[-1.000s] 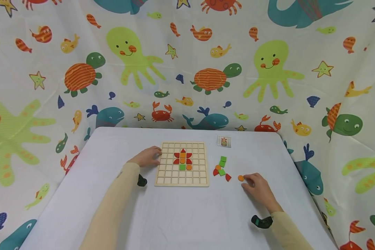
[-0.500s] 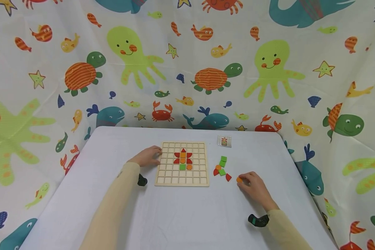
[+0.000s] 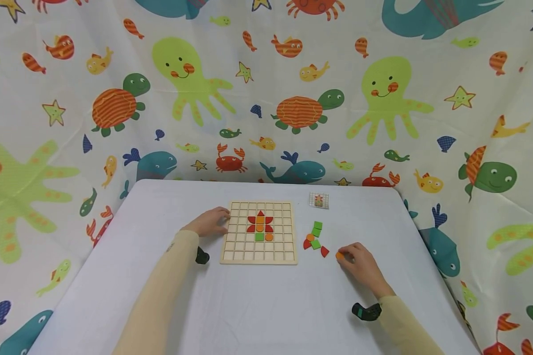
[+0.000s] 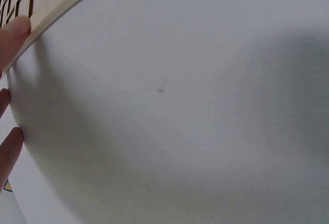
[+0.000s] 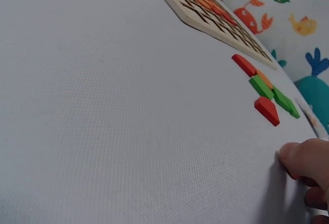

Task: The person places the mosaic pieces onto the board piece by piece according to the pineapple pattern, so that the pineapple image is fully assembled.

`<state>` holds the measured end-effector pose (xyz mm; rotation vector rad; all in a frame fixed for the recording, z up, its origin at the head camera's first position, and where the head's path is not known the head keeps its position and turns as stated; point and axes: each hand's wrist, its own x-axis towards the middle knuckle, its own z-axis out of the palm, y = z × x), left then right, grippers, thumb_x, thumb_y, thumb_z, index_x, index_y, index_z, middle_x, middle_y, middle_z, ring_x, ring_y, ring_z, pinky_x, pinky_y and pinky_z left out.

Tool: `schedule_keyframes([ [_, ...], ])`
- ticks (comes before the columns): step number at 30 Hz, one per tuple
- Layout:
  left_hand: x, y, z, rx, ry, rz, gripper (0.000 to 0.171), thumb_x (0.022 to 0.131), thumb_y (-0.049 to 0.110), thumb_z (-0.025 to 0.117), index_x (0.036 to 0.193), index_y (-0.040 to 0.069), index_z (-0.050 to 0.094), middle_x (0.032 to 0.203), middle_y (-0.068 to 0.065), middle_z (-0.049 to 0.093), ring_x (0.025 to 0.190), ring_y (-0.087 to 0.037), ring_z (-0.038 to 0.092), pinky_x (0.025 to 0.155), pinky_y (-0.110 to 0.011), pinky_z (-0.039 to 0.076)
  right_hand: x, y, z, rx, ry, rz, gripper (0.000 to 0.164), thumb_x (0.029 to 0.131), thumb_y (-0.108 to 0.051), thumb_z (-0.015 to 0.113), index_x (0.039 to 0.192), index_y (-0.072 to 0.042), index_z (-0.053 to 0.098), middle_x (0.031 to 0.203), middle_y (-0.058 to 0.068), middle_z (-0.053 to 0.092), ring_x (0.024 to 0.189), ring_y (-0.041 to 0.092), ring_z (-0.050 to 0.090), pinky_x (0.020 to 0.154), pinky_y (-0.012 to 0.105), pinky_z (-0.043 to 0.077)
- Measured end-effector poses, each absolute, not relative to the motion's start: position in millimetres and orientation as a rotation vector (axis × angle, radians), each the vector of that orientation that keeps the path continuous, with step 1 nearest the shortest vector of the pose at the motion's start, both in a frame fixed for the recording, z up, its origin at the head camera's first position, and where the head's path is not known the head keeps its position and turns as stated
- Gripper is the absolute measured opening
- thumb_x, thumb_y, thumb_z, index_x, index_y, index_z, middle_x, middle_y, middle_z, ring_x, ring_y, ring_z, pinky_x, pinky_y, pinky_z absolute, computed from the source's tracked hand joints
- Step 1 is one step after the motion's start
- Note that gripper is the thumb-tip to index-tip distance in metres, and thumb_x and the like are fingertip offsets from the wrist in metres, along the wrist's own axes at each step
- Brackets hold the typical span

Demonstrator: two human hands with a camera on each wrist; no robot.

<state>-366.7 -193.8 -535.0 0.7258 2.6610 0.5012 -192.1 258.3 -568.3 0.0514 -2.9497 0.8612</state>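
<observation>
Near the right front of the table, my right hand [image 3: 363, 264] pinches an orange round tile [image 3: 339, 256] between thumb and fingers. In the right wrist view the thumb [image 5: 303, 158] hides most of that tile. My left hand [image 3: 208, 223] rests at the left edge of a wooden grid board [image 3: 240, 254], its thumb [image 4: 15, 31] touching the rim in the left wrist view. A figure of tiles lies on the board: red pieces [image 3: 268, 220] around orange ones [image 3: 260, 221], with a green square [image 3: 259, 237] and an orange round tile [image 3: 268, 237] below.
Between board and right hand lie loose tiles: green squares [image 3: 317, 226], an orange round one [image 3: 310, 237] and red pieces [image 3: 324, 252]. A small picture card [image 3: 319, 200] lies farther back. The white tabletop [image 3: 257, 305] meets a sea-animal curtain [image 3: 248, 98] at the back.
The right hand has closed its fingers on the orange round tile and shifted it slightly left. My left hand and the board have stayed put.
</observation>
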Motion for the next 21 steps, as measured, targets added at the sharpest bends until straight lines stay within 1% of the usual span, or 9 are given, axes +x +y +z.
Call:
schedule_keyframes([
  [7,-366,-194,-534,0.739,2.667,0.487,0.05,0.088,0.023,0.074,0.13,0.0,0.059,0.143,-0.016,0.047,0.137,-0.034,0.039,0.116,-0.047,0.033,-193,256,-562,0.027,-2.92,0.908,0.029,0.088,-0.018,0.074,0.112,-0.002,0.068,0.103,0.008,0.064,0.091,0.022,0.06,0.082,0.04,0.057],
  [11,-367,-195,-535,0.749,2.669,0.488,0.05,0.088,0.023,0.074,0.13,0.0,0.059,0.143,-0.016,0.047,0.137,-0.034,0.039,0.116,-0.048,0.032,-198,251,-562,0.022,-2.882,0.941,0.03,0.088,-0.017,0.074,0.114,-0.003,0.068,0.104,0.008,0.065,0.092,0.022,0.061,0.083,0.04,0.058],
  [13,-367,-195,-536,0.754,2.668,0.49,0.05,0.088,0.023,0.074,0.13,0.0,0.059,0.143,-0.016,0.047,0.137,-0.035,0.039,0.116,-0.048,0.032,-202,246,-561,0.036,-2.865,0.955,0.03,0.088,-0.016,0.074,0.114,-0.003,0.068,0.104,0.008,0.065,0.092,0.022,0.062,0.081,0.038,0.059],
  [16,-368,-196,-537,0.76,2.666,0.494,0.05,0.088,0.023,0.074,0.13,0.001,0.059,0.143,-0.017,0.047,0.137,-0.035,0.039,0.116,-0.048,0.032,-209,234,-558,0.079,-2.849,1.002,0.029,0.087,-0.014,0.074,0.114,-0.002,0.069,0.104,0.009,0.065,0.091,0.022,0.063,0.078,0.036,0.06],
  [21,-369,-196,-538,0.755,2.663,0.505,0.05,0.088,0.023,0.074,0.13,0.001,0.059,0.143,-0.016,0.048,0.136,-0.034,0.039,0.116,-0.048,0.033,-226,198,-549,0.211,-2.837,1.051,0.026,0.088,-0.013,0.074,0.112,-0.005,0.071,0.104,0.005,0.065,0.089,0.017,0.062,0.076,0.03,0.06],
])
